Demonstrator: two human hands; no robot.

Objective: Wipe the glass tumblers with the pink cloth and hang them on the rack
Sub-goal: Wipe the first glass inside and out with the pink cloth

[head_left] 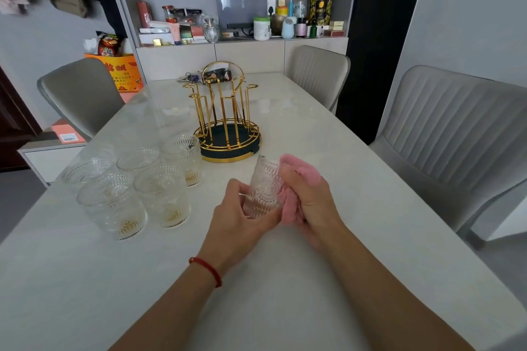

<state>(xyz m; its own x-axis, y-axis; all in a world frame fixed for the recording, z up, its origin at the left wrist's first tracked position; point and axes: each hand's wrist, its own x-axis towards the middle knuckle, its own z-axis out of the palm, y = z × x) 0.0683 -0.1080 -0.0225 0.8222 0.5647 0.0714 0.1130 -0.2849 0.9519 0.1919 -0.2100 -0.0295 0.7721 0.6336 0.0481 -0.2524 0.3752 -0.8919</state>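
A pale marble-look bench (328,236) fills most of the view, running away from the person toward a wall unit. Three padded grey chairs stand around it: one at the right side (456,134), one at the far right corner (318,71), one at the far left (82,94). Beyond the far end, a cabinet shelf (242,37) carries a crowd of bottles, jars and boxes.

On the bench, past the middle, stands the gold wire rack (226,111) on its round dark base, its prongs upright with no glass hung on them. Behind it lie a small dark pouch and a bunch of keys (189,77).

At the left of the bench, five patterned glasses (134,188) stand upright in a tight cluster, well apart from the rack's prongs though the nearest one is just beside its base.

In front of the rack, above the bench, the person holds a sixth glass (262,188), tilted with its mouth pointing up and away. The left hand (242,214) grips its lower part, fingers and thumb curled round it. The right hand (308,196) is clenched on the bunched pink cloth (293,179), pressing it against the right side of the glass. A red string bracelet (206,269) circles the left wrist.
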